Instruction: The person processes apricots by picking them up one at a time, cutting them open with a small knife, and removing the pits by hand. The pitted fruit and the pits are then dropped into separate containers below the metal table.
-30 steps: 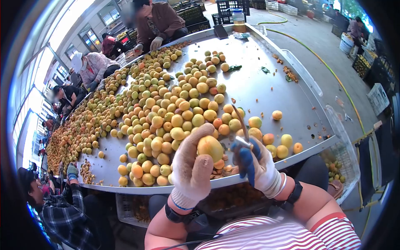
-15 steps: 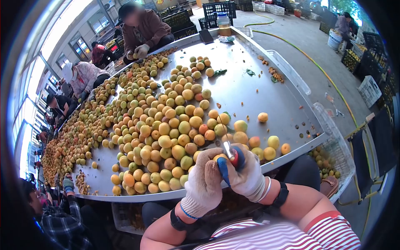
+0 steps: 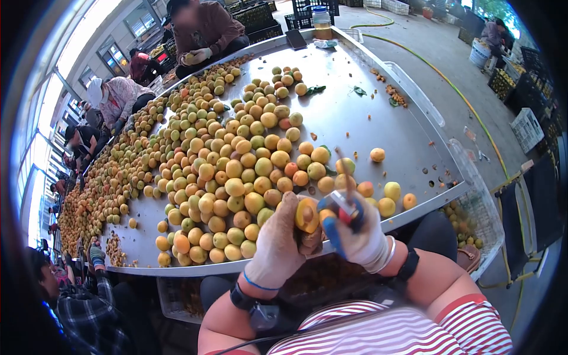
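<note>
An open yellow-orange fruit half (image 3: 307,214) was in the grip of the left hand (image 3: 280,236), its cut face showing an orange rim around a darker centre. The hand wore a white knitted glove with tan fingers; these were closed round the fruit half, the thumb and fingertips pressing its sides. A smaller yellow-orange piece (image 3: 327,220) lay between the two grips, at the blue fingertips of the right hand; I could not tell which hand bore it.

The right hand (image 3: 362,238), in a white glove with blue fingertips, was just beside the left one. Its grip was closed round a knife (image 3: 345,203) with a silver collar, and the thin blade, blurred, pointed up and away over the table.

Both grips were at the near edge of the metal table (image 3: 393,139). Beyond the left grip and off to its left spread a broad heap of whole yellow, orange and greenish fruit (image 3: 234,187). Just beyond the right grip and to its right lay a few loose whole fruits (image 3: 387,206), with another single fruit (image 3: 377,155) farther out.

Well beyond the grips, at the far end of the table, stood a clear jar with a blue lid (image 3: 321,19), near a dark flat object (image 3: 296,39). Far to the left of it, a person in a brown jacket (image 3: 216,26) leaned at the table's edge.
</note>
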Tool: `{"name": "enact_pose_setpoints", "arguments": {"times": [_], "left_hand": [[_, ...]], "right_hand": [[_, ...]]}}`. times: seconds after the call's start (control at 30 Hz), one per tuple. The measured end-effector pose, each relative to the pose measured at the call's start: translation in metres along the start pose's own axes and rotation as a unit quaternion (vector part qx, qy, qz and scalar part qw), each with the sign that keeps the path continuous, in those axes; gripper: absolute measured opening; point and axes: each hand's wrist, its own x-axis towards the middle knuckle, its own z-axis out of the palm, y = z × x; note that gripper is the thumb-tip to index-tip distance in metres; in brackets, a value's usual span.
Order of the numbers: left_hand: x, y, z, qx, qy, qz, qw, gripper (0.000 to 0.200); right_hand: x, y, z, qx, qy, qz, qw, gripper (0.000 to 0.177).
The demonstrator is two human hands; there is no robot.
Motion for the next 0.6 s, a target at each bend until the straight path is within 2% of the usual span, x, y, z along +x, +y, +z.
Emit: {"name": "enact_pose_setpoints", "arguments": {"times": [0.03, 0.07, 0.1, 0.13, 0.2, 0.23, 0.27, 0.3, 0.33, 0.37, 0.43, 0.47, 0.53, 0.57, 0.6], "left_hand": [[0.001, 0.005, 0.008, 0.031, 0.015, -0.003, 0.999, 0.05], [0.001, 0.008, 0.012, 0.031, 0.017, 0.0, 0.999, 0.05], [0.0, 0.012, 0.015, 0.085, 0.046, 0.022, 0.995, 0.051], [-0.001, 0.014, 0.018, 0.139, 0.074, 0.043, 0.987, 0.052], [-0.005, 0.017, 0.02, 0.141, 0.068, 0.054, 0.986, 0.054], [-0.006, 0.018, 0.022, 0.157, 0.07, 0.065, 0.983, 0.054], [-0.006, 0.019, 0.022, 0.172, 0.072, 0.077, 0.979, 0.055], [-0.007, 0.021, 0.015, 0.211, 0.031, 0.096, 0.972, 0.058], [-0.009, 0.023, 0.013, 0.211, 0.031, 0.094, 0.973, 0.058], [-0.011, 0.025, 0.013, 0.207, 0.031, 0.091, 0.974, 0.056], [-0.013, 0.026, 0.015, 0.202, 0.029, 0.086, 0.975, 0.056], [-0.015, 0.026, 0.02, 0.254, 0.025, 0.091, 0.962, 0.053], [-0.017, 0.026, 0.032, 0.356, 0.015, 0.102, 0.929, 0.055], [-0.014, 0.026, 0.036, 0.223, 0.033, 0.013, 0.974, 0.055], [-0.013, 0.022, 0.037, 0.22, 0.03, 0.008, 0.975, 0.055]], "right_hand": [[0.001, -0.003, -0.003, 0.036, -0.013, 0.034, 0.999, 0.016], [0.005, -0.006, -0.007, 0.073, -0.026, 0.068, 0.995, 0.013], [0.007, -0.013, -0.013, 0.087, -0.057, 0.113, 0.988, 0.013], [0.008, -0.021, -0.016, 0.089, -0.059, 0.113, 0.988, 0.013], [0.012, -0.032, -0.025, 0.085, -0.177, 0.166, 0.966, 0.013], [0.014, -0.028, -0.032, 0.017, -0.241, 0.153, 0.958, 0.017], [0.015, -0.03, -0.033, -0.055, -0.26, 0.115, 0.957, 0.024], [0.018, -0.029, -0.034, -0.063, -0.297, 0.07, 0.95, 0.025], [0.021, -0.027, -0.035, -0.071, -0.332, 0.025, 0.94, 0.026], [0.023, -0.028, -0.037, -0.071, -0.331, 0.027, 0.941, 0.026], [0.026, -0.029, -0.041, -0.096, -0.326, -0.037, 0.94, 0.023], [0.027, -0.028, -0.044, -0.06, -0.308, -0.03, 0.949, 0.02], [0.028, -0.028, -0.048, -0.055, -0.205, -0.08, 0.974, 0.016], [0.02, -0.027, -0.05, -0.013, -0.126, 0.017, 0.992, 0.016], [0.018, -0.029, -0.049, -0.016, -0.122, 0.02, 0.992, 0.016]]}}
